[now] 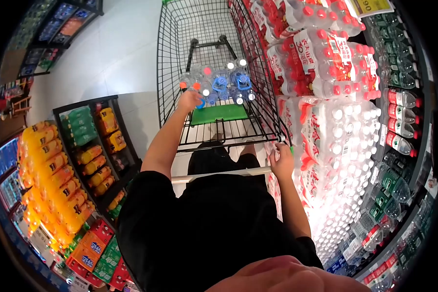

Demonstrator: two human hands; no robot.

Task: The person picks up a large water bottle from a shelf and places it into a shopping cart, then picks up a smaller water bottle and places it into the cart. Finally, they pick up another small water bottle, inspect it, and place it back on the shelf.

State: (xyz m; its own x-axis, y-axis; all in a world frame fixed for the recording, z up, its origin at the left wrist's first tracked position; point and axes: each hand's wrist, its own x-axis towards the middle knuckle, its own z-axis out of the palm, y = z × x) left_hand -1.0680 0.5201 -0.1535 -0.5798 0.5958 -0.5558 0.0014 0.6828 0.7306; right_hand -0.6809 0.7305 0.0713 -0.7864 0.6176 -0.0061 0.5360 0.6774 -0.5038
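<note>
Below me stands a black wire shopping cart with a green panel near its handle end. Clear plastic bottles with white, red, orange and blue caps are clustered inside it, some with blue carrying loops. My left hand reaches over the cart's left side, its fingers closed at a blue-capped bottle; most of that bottle is hidden. At the right end of the pale cart handle, my right hand is curled round the bar, close to the basket's corner.
Shrink-wrapped packs of red-capped bottles and white-capped bottles are stacked tight along the cart's right side. Bottle shelves stand beyond. On the left are orange drink packs and a black shelf rack on pale floor tiles.
</note>
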